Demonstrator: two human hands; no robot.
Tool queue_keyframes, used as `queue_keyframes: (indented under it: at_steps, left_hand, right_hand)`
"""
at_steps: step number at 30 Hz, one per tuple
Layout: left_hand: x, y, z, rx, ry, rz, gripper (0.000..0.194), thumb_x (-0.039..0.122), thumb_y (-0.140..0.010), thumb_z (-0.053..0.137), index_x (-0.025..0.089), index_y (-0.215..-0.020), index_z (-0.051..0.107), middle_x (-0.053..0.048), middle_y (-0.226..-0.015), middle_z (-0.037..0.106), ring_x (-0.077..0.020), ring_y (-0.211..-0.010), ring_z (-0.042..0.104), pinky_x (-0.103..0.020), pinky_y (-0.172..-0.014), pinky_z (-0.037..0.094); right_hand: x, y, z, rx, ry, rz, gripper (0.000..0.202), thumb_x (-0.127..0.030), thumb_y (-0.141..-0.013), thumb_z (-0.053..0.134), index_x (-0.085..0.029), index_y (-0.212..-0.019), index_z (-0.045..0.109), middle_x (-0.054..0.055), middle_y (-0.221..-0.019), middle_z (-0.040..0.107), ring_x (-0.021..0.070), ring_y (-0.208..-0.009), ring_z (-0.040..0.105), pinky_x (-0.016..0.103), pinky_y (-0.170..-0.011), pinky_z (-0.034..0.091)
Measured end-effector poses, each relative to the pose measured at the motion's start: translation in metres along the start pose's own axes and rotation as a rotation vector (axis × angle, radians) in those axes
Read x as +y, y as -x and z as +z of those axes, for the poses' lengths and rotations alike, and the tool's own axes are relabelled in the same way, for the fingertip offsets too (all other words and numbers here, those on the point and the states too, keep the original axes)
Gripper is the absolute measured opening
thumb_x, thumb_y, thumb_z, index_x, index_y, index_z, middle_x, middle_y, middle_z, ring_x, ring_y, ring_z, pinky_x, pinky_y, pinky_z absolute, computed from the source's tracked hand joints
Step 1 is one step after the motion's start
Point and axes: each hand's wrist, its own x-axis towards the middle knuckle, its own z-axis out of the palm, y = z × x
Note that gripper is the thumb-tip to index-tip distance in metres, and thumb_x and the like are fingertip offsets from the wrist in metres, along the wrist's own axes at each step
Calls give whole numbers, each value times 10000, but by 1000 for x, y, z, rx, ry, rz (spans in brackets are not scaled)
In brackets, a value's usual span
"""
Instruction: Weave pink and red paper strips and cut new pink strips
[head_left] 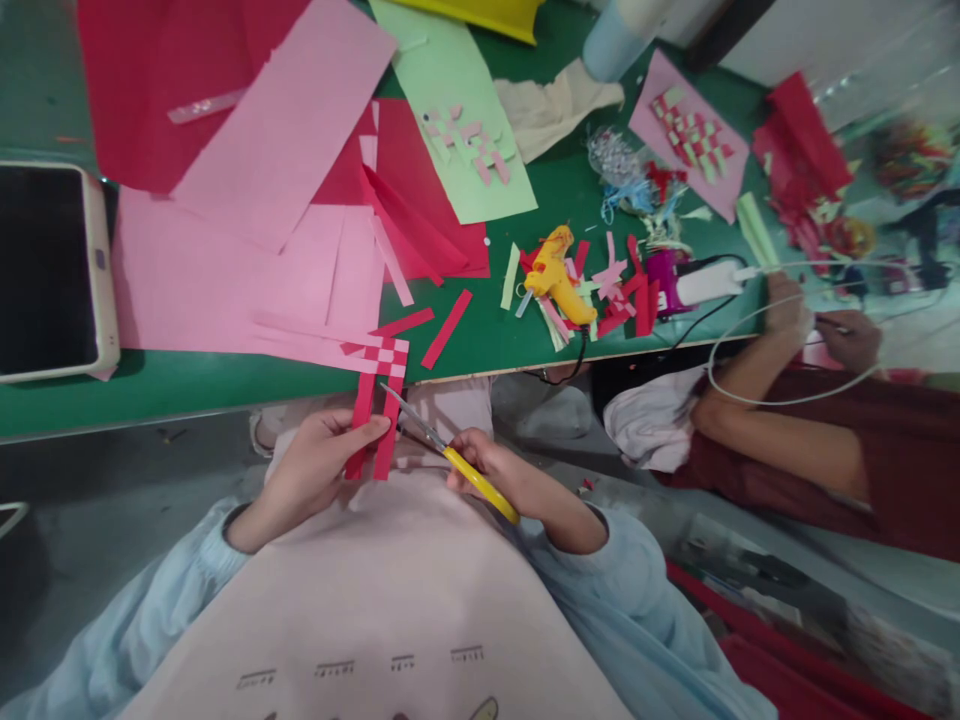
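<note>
My left hand (319,462) pinches the red strips (363,425) that hang from a small woven piece of red and pink paper (386,357) near the table's front edge. Pale pink strips reach left from the weave over the pink sheets. In my right hand (491,470) are scissors with yellow handles (480,485). Their blades point up and left, with the tips at the red strips just below the weave. Whether the blades are parted is hard to tell.
A yellow glue gun (559,280) lies among paper scraps on the green table (457,345). Pink sheets (247,260) and a phone (56,270) lie left. Another person's arms (780,420) are at the right, near a white cable (720,385).
</note>
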Motion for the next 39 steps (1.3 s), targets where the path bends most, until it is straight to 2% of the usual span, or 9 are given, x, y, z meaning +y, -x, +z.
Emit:
queue_keyframes:
  at_steps: [8,12,16,19,24,26,30,35,39]
  left_hand:
    - [1,1,1,-6,-15,22,356,446,-590,920,139,-709,785,-67,-621,728,-135,-510,632,-216,-466,497]
    - [0,1,1,3,-51,22,351,453,-600,904,138,-691,776,-70,-607,724,-128,-477,603,-215,-440,454]
    - [-1,1,0,-12,-72,31,346,474,-620,889,154,-684,773,-63,-603,721,-130,-469,590,-221,-432,436]
    - [-2,1,-1,-17,-83,35,335,475,-629,883,161,-674,773,-57,-592,715,-122,-463,577,-217,-434,424]
    - [-2,2,-1,-18,-109,45,329,477,-656,866,162,-669,772,-59,-581,706,-128,-450,570,-221,-417,397]
    - [-2,2,-1,-14,-111,48,328,479,-664,861,164,-671,771,-59,-584,708,-130,-448,573,-223,-418,399]
    - [-2,3,-1,-22,-106,38,336,486,-660,864,164,-669,770,-64,-588,714,-126,-443,568,-220,-417,404]
    - [-2,3,-3,-37,-116,30,339,490,-652,874,168,-675,770,-56,-571,705,-113,-427,550,-207,-401,382]
    - [-2,5,-1,-41,-108,15,351,500,-635,884,170,-665,767,-51,-552,698,-104,-404,530,-200,-381,368]
  right_hand:
    - [13,-7,-3,-43,-2,-55,427,-468,-844,723,-221,-1013,419,36,-933,672,175,-832,644,346,-790,498]
    - [25,-15,-3,-68,-46,-114,469,-509,-812,753,-234,-1015,432,24,-929,657,181,-857,644,352,-787,489]
    - [32,-18,-2,-56,-112,-94,471,-522,-816,748,-237,-1034,444,20,-926,650,175,-853,638,330,-746,477]
    - [27,-16,-2,-57,-118,-64,508,-534,-792,776,-232,-1031,445,15,-908,643,157,-805,621,306,-719,465]
    - [14,-11,-3,-58,-145,23,624,-643,-722,801,-234,-1017,433,5,-869,647,146,-725,599,289,-667,445]
    - [11,-9,-4,-56,-142,36,616,-661,-740,781,-231,-1012,434,8,-868,651,148,-738,607,286,-674,447]
    - [10,-8,-4,-62,-111,20,553,-611,-793,768,-225,-1019,443,19,-895,660,148,-774,617,297,-724,461]
    - [13,-10,-5,-78,-66,-64,538,-564,-783,786,-228,-1026,444,20,-907,658,160,-808,617,304,-720,463]
    - [14,-10,-5,-86,-74,-42,507,-556,-815,754,-222,-1033,441,31,-927,662,165,-821,626,299,-721,460]
